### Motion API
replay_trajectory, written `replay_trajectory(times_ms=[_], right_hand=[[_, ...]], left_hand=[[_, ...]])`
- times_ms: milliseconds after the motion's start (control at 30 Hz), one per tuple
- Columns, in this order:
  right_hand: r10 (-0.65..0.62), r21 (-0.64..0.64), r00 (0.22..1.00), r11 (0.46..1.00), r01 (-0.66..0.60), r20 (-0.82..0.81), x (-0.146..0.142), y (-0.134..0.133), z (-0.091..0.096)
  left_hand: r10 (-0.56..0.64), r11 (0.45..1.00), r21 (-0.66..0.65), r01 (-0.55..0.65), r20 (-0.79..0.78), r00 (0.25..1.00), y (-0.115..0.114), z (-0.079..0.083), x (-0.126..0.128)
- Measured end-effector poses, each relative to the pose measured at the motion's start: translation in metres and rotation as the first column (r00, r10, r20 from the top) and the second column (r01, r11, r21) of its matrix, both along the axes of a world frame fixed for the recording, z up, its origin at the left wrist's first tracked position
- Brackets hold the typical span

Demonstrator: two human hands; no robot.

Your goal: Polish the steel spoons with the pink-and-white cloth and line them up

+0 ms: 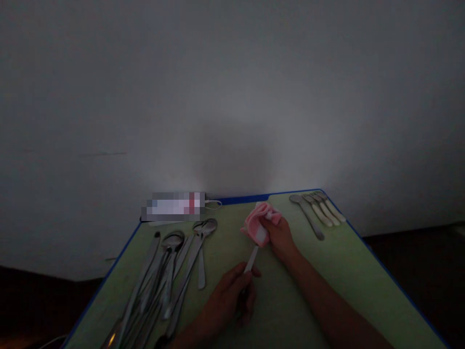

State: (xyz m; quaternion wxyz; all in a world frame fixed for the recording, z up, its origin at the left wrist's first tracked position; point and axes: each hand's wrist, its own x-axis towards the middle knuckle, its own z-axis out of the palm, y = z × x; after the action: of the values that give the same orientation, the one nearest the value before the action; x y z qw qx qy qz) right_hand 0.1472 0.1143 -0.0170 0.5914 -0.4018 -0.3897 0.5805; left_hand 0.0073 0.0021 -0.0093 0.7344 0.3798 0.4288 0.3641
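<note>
My left hand [230, 295] is closed around the handle of a piece of cutlery with a pale handle [252, 261], low in the middle of the green table [308, 291]. Its far end disappears into a pink cloth [258, 223]. My right hand [279, 235] grips that cloth, which is bunched around the hidden end of the utensil. Both hands hover just above the table surface. The scene is dim.
A pile of several long metal spoons and utensils [170, 271] lies at the left. Several utensils with pale handles [319, 211] lie in a row at the back right. A blurred-out object [174, 206] sits at the table's far edge against a white wall.
</note>
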Motion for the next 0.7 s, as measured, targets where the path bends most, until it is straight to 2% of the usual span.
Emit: replay_trajectory(times_ms=[100,167,267,433,567,700], right_hand=[[-0.106,0.069,0.981,0.993,0.096,0.163,0.0048,0.0006,0.0017],[-0.147,0.077,0.967,0.988,0.134,0.206,0.0055,0.0009,0.002],[-0.148,0.082,0.96,0.988,0.132,0.236,0.0041,0.0011,0.0034],[-0.095,0.086,0.942,0.994,0.07,0.322,0.0034,0.0005,0.0083],[-0.092,0.067,0.933,0.995,0.073,0.347,0.0034,0.0007,0.0076],[-0.146,0.064,0.937,0.989,0.133,0.317,0.0016,0.0009,0.0056]], left_hand=[[0.033,0.997,-0.073,-0.028,0.081,0.996,0.0038,0.0011,-0.0003],[0.064,0.992,-0.112,-0.05,0.123,0.99,0.0054,0.0011,0.0003],[0.058,0.991,-0.128,-0.041,0.131,0.99,0.004,0.0003,0.0001],[-0.05,0.992,-0.107,0.06,0.098,0.994,-0.0017,0.001,-0.0045],[-0.02,0.993,-0.11,0.032,0.109,0.994,-0.0015,0.003,-0.0058],[-0.014,0.993,-0.116,0.024,0.09,0.996,0.0021,0.0033,-0.0052]])
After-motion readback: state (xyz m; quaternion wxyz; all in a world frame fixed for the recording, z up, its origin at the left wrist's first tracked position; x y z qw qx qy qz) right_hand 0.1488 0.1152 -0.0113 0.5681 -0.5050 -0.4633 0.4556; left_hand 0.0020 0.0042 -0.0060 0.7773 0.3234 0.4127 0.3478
